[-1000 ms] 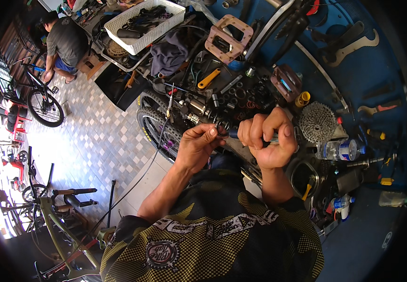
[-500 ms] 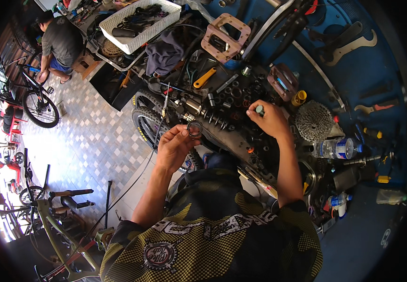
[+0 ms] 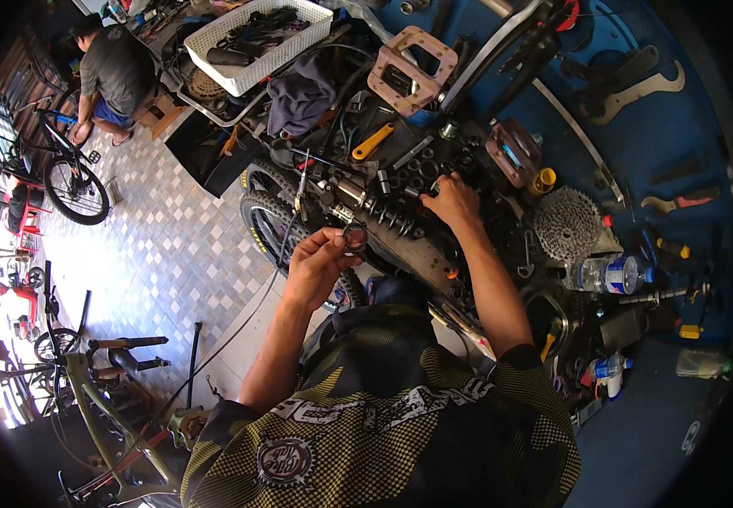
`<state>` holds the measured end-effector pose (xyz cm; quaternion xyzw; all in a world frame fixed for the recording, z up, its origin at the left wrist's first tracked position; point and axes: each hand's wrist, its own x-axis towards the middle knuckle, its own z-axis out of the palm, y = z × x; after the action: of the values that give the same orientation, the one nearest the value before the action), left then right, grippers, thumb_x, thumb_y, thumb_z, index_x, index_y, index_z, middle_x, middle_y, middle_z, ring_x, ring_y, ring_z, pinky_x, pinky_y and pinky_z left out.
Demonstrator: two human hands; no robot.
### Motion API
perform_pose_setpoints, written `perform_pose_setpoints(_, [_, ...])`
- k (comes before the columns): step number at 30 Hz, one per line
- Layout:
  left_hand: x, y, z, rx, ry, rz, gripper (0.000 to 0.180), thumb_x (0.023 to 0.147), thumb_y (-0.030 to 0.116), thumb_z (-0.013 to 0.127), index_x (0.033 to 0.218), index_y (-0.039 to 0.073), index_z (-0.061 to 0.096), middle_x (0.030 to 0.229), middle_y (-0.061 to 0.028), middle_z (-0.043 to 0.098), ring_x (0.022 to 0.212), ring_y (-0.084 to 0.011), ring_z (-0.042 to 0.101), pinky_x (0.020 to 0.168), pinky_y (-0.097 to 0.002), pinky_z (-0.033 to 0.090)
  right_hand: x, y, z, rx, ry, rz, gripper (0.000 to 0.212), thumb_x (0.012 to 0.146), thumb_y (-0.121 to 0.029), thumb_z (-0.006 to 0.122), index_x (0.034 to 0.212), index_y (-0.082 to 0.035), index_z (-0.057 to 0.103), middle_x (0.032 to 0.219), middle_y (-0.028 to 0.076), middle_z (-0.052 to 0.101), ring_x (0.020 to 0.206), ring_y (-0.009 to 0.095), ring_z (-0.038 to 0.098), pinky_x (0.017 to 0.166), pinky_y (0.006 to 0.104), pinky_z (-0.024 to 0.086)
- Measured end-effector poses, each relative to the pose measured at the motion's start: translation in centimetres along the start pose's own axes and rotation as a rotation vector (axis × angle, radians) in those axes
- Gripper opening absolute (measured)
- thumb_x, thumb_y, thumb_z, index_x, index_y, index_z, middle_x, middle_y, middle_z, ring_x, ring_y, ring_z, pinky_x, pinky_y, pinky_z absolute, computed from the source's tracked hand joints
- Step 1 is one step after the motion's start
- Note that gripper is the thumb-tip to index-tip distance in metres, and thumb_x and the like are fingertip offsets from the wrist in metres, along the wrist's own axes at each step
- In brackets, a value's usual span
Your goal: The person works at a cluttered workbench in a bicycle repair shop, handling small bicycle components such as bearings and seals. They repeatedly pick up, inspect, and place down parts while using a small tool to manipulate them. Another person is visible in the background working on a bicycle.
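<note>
Cluttered dark table (image 3: 424,256) beneath our right hand (image 3: 454,205), grip unclear, holds small black rings (image 3: 415,163); our left hand (image 3: 316,261) pinches a thin dark ring (image 3: 356,250), unfitted.

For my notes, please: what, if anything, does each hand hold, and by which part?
The left hand pinches a dark ring by its left rim; whether the right hand holds anything cannot be told.

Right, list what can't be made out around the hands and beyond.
- Head view: part of the dark ring in the left hand, covered by its fingers.
- Head view: whether the right hand grips anything; its fingertips blend into small dark parts.
- Head view: separate items in the white basket, overlapping and too small.
- Head view: what the co-worker touches, too small.
</note>
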<state>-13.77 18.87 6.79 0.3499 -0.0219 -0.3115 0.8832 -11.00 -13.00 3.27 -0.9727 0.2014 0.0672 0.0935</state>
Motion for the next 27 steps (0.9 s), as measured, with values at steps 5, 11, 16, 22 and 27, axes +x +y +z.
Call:
perform_pose_setpoints(5, [0.0, 0.0, 0.0, -0.006, 0.014, -0.003, 0.012, 0.102, 0.015, 0.063, 0.109, 0.005, 0.068, 0.118, -0.0135, 0.073, 0.107, -0.0194, 0.069, 0.088, -0.0397, 0.057, 0.5, -0.3, 0.6, -0.02, -0.034, 0.02, 0.048, 0.081, -0.041, 0.079, 0.111, -0.004, 0.071, 0.124, 0.017, 0.067, 0.108, 0.037, 0.07, 0.092, 0.048, 0.058])
perform_pose_setpoints(11, [0.4, -0.3, 0.0, -0.008, 0.006, -0.005, 0.013, 0.102, 0.016, 0.064, 0.111, 0.007, 0.068, 0.118, -0.013, 0.073, 0.106, -0.0212, 0.07, 0.089, -0.0405, 0.056, 0.3, -0.1, 0.7, 0.03, -0.02, 0.034, 0.046, 0.082, -0.038, 0.078, 0.114, -0.005, 0.07, 0.123, 0.017, 0.068, 0.107, 0.036, 0.071, 0.092, 0.0476, 0.058])
perform_pose_setpoints(16, [0.8, -0.4, -0.1, -0.006, 0.021, -0.024, 0.015, 0.102, 0.018, 0.064, 0.112, 0.007, 0.067, 0.119, -0.0126, 0.073, 0.106, -0.0213, 0.07, 0.089, -0.0403, 0.056, -1.5, -0.1, -1.4, 0.166, 0.093, 0.0, 0.043, 0.085, -0.034, 0.076, 0.118, -0.008, 0.067, 0.115, 0.015, 0.071, 0.104, 0.034, 0.071, 0.087, 0.0472, 0.058])
perform_pose_setpoints(22, [1.2, -0.3, 0.3, -0.034, 0.024, -0.047, 0.016, 0.103, 0.019, 0.064, 0.111, 0.005, 0.066, 0.117, -0.0122, 0.073, 0.104, -0.0212, 0.07, 0.089, -0.0395, 0.056, -5.8, -2.7, -5.1, 0.582, 0.324, -0.398, 0.039, 0.083, -0.02, 0.08, 0.117, -0.008, 0.065, 0.101, 0.01, 0.073, 0.093, 0.028, 0.072, 0.076, 0.0393, 0.058])
perform_pose_setpoints(27, [1.5, -0.5, 0.5, -0.072, -0.022, -0.039, 0.019, 0.103, 0.02, 0.064, 0.113, 0.004, 0.066, 0.117, -0.0117, 0.073, 0.105, -0.0222, 0.07, 0.088, -0.0392, 0.056, -10.1, -6.3, -8.1, 0.695, 0.295, -0.668, 0.044, 0.08, -0.02, 0.083, 0.119, -0.01, 0.066, 0.105, 0.005, 0.07, 0.091, 0.026, 0.072, 0.076, 0.0351, 0.059])
